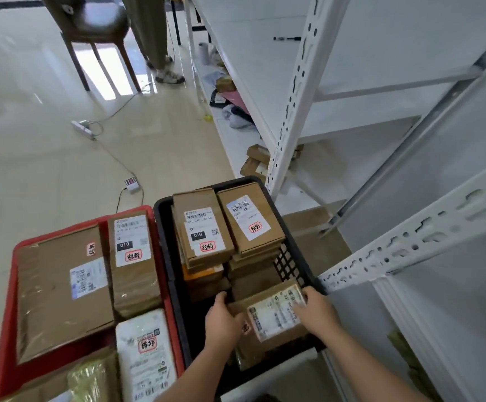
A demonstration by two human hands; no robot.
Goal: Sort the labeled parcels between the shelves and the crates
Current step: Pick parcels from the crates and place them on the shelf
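a pale tiled floor (47, 175) is seen, with white metal shelves (291, 91) on the right and two crates side by side in front of them: a red crate (5, 329) on the left and a black crate (167, 256) on the right. both crates are filled with labeled parcels.

in the near end of the black crate a brown parcel (267, 320) is held by both hands. the left hand (224, 322) is curled around its left edge, and the right hand (317, 310) grips its right upper corner, with fingers over the white label. the parcel is tilted, and it seems to be lifted out of the crate, although this is only judged.

for this step to be done well, the parcel should be kept level and raised straight up, so that the stacked boxes (227, 224) behind it are not pushed. the label should be turned to the eyes before a place is chosen.

as for writing, "010" is read in a black field on the box label (204, 230) in the black crate, and also on a long parcel (133, 256) in the red crate. red-framed handwritten stickers (207, 246) are seen on several parcels, but their characters cannot be read with certainty. the printing on the held parcel is too blurred.
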